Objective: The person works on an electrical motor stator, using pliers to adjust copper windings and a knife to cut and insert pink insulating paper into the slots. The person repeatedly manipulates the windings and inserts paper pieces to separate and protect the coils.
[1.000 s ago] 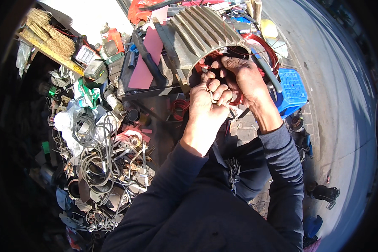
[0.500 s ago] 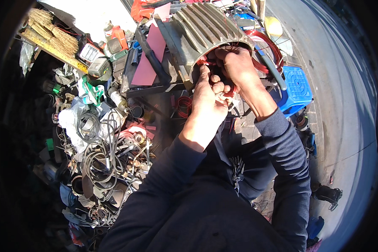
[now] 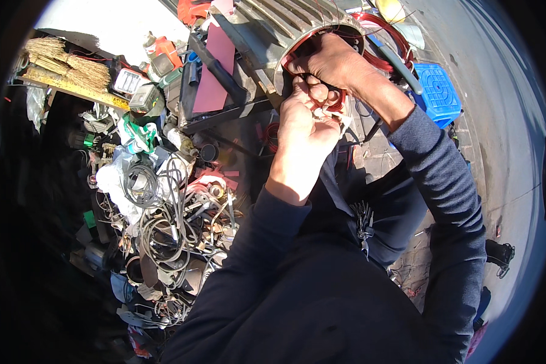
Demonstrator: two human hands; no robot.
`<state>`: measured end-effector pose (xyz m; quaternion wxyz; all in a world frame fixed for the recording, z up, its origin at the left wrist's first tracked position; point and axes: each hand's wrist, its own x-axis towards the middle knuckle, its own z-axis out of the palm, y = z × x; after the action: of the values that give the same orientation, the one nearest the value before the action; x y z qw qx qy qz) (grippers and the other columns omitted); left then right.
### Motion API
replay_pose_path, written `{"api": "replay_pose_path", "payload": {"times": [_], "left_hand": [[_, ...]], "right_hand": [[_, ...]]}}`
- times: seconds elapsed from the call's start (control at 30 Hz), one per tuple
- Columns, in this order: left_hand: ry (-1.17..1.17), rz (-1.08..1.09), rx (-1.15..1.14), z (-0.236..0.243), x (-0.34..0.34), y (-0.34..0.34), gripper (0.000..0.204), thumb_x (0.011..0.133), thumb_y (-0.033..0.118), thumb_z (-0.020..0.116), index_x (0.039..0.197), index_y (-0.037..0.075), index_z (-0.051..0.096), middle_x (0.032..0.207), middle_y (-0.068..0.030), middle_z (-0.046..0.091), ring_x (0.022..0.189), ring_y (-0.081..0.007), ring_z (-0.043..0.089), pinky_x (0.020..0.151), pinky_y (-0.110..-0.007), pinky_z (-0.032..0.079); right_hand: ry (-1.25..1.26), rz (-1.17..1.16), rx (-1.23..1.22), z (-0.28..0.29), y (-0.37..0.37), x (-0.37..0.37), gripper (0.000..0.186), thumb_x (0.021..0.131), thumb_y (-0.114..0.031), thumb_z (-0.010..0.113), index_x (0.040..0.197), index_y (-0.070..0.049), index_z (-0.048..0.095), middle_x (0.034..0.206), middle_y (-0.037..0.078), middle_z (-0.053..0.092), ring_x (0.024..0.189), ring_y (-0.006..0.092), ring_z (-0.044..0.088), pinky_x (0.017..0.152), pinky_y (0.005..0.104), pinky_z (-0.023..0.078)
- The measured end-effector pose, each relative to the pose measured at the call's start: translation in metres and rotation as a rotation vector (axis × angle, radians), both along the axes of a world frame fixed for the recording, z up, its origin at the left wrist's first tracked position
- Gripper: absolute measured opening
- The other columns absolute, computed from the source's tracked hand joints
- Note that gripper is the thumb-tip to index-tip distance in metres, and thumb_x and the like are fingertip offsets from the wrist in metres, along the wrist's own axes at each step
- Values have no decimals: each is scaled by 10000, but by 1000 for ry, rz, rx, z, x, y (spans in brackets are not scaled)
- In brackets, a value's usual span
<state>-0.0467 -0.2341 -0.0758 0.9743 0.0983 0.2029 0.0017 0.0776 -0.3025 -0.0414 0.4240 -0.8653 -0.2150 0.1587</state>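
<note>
A grey finned motor housing (image 3: pixel 288 23) lies on its side at the top, its round open end toward me. At the lower part of this mouth, my left hand (image 3: pixel 303 127) has its fingers curled round a bundle of red copper wire (image 3: pixel 338 102). My right hand (image 3: pixel 340 64) reaches into the opening from the right, back of the hand up. Its fingertips are hidden in the shaded bore, so what they touch does not show. Some red wire shows at the left inner rim beside the thumbs.
The housing rests on a dark bench with a pink sheet (image 3: pixel 213 70) and a black-handled tool (image 3: pixel 221 76). Right of it are a red wire coil (image 3: pixel 400 45) and a blue plastic stool (image 3: pixel 438 91). Scrap and loose cables (image 3: pixel 170 224) pile up at left, below a straw brush (image 3: pixel 73 67).
The view has shifted, so the housing sits higher in the picture. My right hand has turned and gone deeper into the opening. My left hand stays at its lower edge with the red wire.
</note>
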Motion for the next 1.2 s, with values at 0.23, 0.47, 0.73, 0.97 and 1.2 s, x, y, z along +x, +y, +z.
{"api": "replay_pose_path", "payload": {"times": [0.23, 0.47, 0.73, 0.97, 1.2], "left_hand": [[-187, 108, 1010, -17, -57, 12, 315, 1134, 147, 567, 1411, 12, 633, 1282, -135, 720, 1129, -226, 704, 1017, -379, 566], [-562, 268, 2469, 3, -50, 36, 351, 948, -1, 760, 1295, 0, 709, 1269, -172, 705, 904, -288, 774, 776, -374, 638], [-697, -25, 3013, 44, -30, 49, 123, 912, 85, 717, 1024, 73, 667, 1005, -107, 671, 770, -318, 767, 643, -408, 615], [-370, -271, 3183, 69, -13, 33, 115, 840, 47, 697, 952, 59, 714, 1000, -149, 760, 816, -377, 781, 717, -458, 634], [-217, -296, 3073, 74, -16, 21, 109, 934, 107, 659, 988, 36, 723, 1003, -203, 764, 899, -445, 743, 768, -541, 572]], "right_hand": [[-215, 6, -157, 18, 5, -10, 371, 905, -254, 740, 1119, 45, 786, 1060, 294, 769, 1072, 408, 768, 885, 447, 621], [-299, 4, -243, 17, 20, -2, 331, 828, -200, 770, 1104, -24, 815, 1113, 228, 784, 1109, 402, 759, 885, 462, 620], [-245, 41, -97, 19, -7, -9, 375, 860, -232, 707, 969, 127, 724, 886, 309, 725, 857, 400, 737, 781, 455, 583], [284, -57, 604, -10, -51, -35, 374, 1055, -411, 725, 1026, -38, 741, 737, -5, 640, 569, 68, 576, 457, 227, 464], [392, 53, 787, -35, -70, -54, 391, 1025, -357, 774, 1210, -13, 770, 882, 34, 741, 712, 84, 662, 603, 244, 508]]}}
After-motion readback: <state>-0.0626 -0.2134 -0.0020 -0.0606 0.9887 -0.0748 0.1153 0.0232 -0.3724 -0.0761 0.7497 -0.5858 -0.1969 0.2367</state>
